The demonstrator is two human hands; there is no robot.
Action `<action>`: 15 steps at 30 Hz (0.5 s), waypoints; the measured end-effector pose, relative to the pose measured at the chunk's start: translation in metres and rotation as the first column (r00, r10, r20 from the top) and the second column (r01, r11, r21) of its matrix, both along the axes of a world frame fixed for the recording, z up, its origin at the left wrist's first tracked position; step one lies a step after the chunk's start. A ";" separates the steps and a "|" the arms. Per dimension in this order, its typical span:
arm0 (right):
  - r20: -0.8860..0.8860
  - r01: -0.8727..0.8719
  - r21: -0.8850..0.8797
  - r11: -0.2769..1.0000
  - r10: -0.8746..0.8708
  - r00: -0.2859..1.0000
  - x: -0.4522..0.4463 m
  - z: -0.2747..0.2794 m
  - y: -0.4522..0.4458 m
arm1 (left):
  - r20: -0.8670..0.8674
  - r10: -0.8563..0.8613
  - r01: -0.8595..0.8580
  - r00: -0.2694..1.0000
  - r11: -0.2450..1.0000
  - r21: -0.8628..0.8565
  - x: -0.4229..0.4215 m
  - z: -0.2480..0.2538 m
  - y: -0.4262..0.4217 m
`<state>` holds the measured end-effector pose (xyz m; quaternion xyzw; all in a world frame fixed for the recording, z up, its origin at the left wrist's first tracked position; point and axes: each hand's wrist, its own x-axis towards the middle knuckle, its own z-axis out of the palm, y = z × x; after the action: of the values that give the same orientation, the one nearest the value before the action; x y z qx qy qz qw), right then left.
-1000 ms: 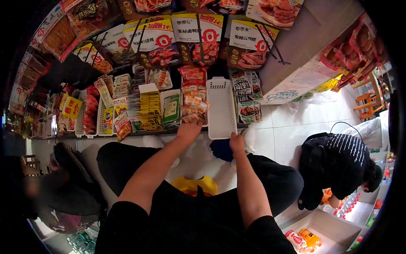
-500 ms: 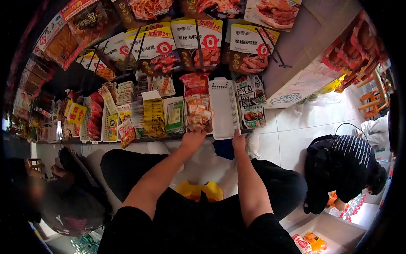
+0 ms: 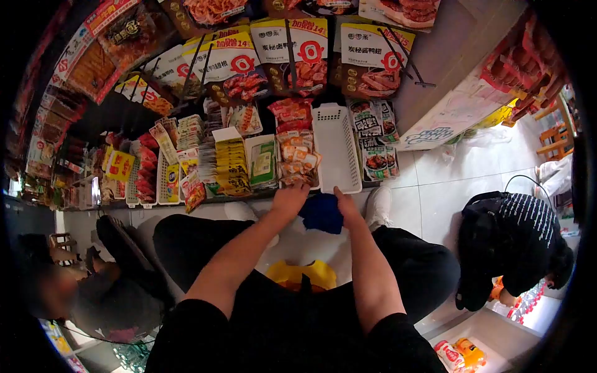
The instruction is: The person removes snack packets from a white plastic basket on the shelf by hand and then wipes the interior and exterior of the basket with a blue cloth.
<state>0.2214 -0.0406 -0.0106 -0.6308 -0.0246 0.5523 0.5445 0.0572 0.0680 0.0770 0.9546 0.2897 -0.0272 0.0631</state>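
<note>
A dark blue cloth (image 3: 321, 213) hangs bunched between my two hands, just below the shelf edge. My left hand (image 3: 291, 200) is closed at the cloth's upper left corner, beside the front of a basket of orange and red snack packets (image 3: 300, 155). At the cloth's right edge my right hand (image 3: 347, 205) has its fingers closed on it, its fingertips partly hidden. Right in front of that hand sits a white perforated plastic basket (image 3: 337, 177) with nothing in it.
Yellow snack packets (image 3: 231, 166) and a green-labelled pack (image 3: 263, 163) stand left of my hands; dark packets (image 3: 377, 158) lie to the right. Large hanging bags (image 3: 292, 59) cover the rack above. One person crouches at right (image 3: 513, 245), another at left (image 3: 112, 304). A yellow stool (image 3: 305, 273) is beneath me.
My right hand has come off the white basket's front corner and moved slightly left and down. The blue cloth now shows larger between my hands. The view has shifted a little.
</note>
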 end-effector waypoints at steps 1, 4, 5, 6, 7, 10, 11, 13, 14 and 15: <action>0.014 0.033 0.021 0.999 -0.033 0.999 -0.002 0.008 0.004 | -0.005 0.009 -0.009 1.000 1.000 -0.020 0.001 -0.001 -0.001; 0.042 -0.009 -0.025 1.000 0.010 0.999 0.002 0.022 0.012 | -0.053 0.006 -0.006 0.999 1.000 -0.005 0.000 -0.001 -0.002; 0.045 -0.046 -0.057 0.997 0.049 0.998 0.004 0.024 0.014 | -0.050 0.010 -0.011 0.999 1.000 -0.018 0.000 -0.001 -0.002; 0.002 -0.044 -0.065 0.997 0.044 0.999 0.003 0.029 0.016 | -0.048 0.013 -0.015 0.999 0.999 -0.030 0.000 -0.001 -0.002; -0.040 -0.041 -0.073 0.997 0.038 0.998 0.003 0.035 0.017 | -0.043 0.015 -0.017 0.999 0.999 -0.041 0.001 -0.001 -0.001; -0.060 -0.046 -0.054 0.998 0.042 0.997 0.003 0.029 0.018 | -0.041 0.033 -0.033 0.999 0.999 -0.014 0.003 0.000 -0.003; -0.050 -0.051 -0.042 0.998 0.049 0.998 0.003 0.024 0.018 | -0.040 0.035 -0.036 0.999 0.999 -0.016 0.003 0.000 -0.004; 0.032 -0.097 -0.097 0.991 0.100 0.994 0.004 0.012 0.018 | -0.035 0.040 -0.041 0.999 0.999 -0.017 0.003 -0.003 -0.004; 0.075 -0.117 -0.125 0.985 0.127 0.989 0.006 0.007 0.018 | -0.062 0.047 -0.049 0.997 0.998 -0.033 0.004 -0.004 -0.005; 0.098 -0.075 -0.081 0.994 0.083 0.992 0.005 0.008 0.019 | -0.085 0.054 -0.058 0.995 0.997 -0.045 0.006 -0.005 -0.004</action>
<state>0.2265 -0.0219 -0.0025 -0.6770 -0.0559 0.5413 0.4955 0.0629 0.0638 0.0716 0.9424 0.3180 -0.0725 0.0744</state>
